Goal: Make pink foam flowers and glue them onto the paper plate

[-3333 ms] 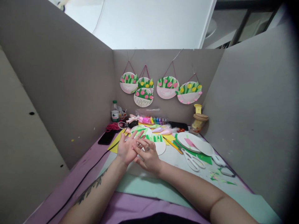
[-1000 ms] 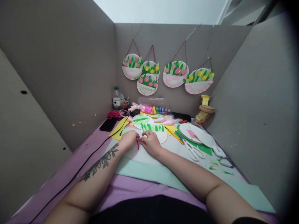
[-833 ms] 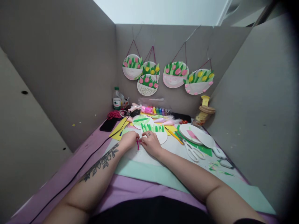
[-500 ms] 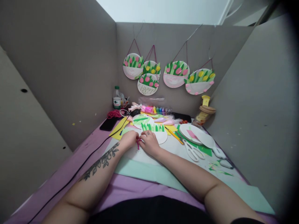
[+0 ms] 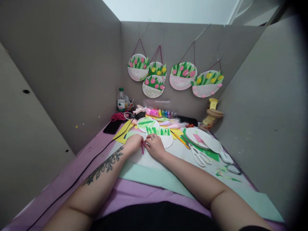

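Note:
Close together over the white sheet, my left hand [image 5: 134, 143] and my right hand [image 5: 154, 146] pinch a short piece of magenta yarn [image 5: 142, 150]. Its end hangs down between my fingertips; the rest is hidden by the fingers. Just beyond my right hand lies a white paper plate piece [image 5: 167, 142] with green paper grass [image 5: 158, 131] along its upper edge. Behind it is a paper plate [image 5: 141, 123] bearing light green leaf strips.
A yellow utility knife [image 5: 180, 140], white scissors [image 5: 200, 156] and stacked paper plates [image 5: 190, 136] lie at right. A hot glue gun [image 5: 139, 110], magenta yarn bundle [image 5: 118, 116] and bottle [image 5: 121, 101] stand behind. A black cable [image 5: 90, 161] crosses the left side. Finished plate baskets [image 5: 182, 77] hang on the back wall.
The view has shifted very slightly. Both hands stay almost in place, still pinching the magenta yarn.

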`<state>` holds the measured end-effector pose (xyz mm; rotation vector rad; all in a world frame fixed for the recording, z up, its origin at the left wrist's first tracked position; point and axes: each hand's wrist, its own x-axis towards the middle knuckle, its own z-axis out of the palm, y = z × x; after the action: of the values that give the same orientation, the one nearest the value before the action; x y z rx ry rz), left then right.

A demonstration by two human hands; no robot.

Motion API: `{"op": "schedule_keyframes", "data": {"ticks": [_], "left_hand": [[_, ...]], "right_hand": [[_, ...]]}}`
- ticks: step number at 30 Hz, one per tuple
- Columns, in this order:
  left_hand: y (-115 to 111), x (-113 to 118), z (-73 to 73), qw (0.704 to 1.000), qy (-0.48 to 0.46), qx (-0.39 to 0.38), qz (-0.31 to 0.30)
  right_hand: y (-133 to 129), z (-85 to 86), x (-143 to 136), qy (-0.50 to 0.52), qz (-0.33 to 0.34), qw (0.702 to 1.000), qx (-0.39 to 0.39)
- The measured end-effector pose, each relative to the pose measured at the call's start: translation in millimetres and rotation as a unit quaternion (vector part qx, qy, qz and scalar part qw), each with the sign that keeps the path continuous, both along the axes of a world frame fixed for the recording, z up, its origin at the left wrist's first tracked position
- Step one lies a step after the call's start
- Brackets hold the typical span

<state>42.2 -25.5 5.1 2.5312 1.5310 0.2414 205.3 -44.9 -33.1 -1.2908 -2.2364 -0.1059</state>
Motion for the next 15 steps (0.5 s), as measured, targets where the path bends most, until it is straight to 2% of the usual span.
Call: {"op": "schedule_keyframes", "data": {"ticks": [10,15], "left_hand": [[4,0,-2.5,1.000,0.003,-0.003,0.011],[2,2,-1.4,1.000,0.008,0.000,0.018]], "right_hand": [[1,7.7,10,0.037,-0.014,0.999,-0.015],[-5,11.5,13,-0.001,-0.012,1.000,-0.013]]}}
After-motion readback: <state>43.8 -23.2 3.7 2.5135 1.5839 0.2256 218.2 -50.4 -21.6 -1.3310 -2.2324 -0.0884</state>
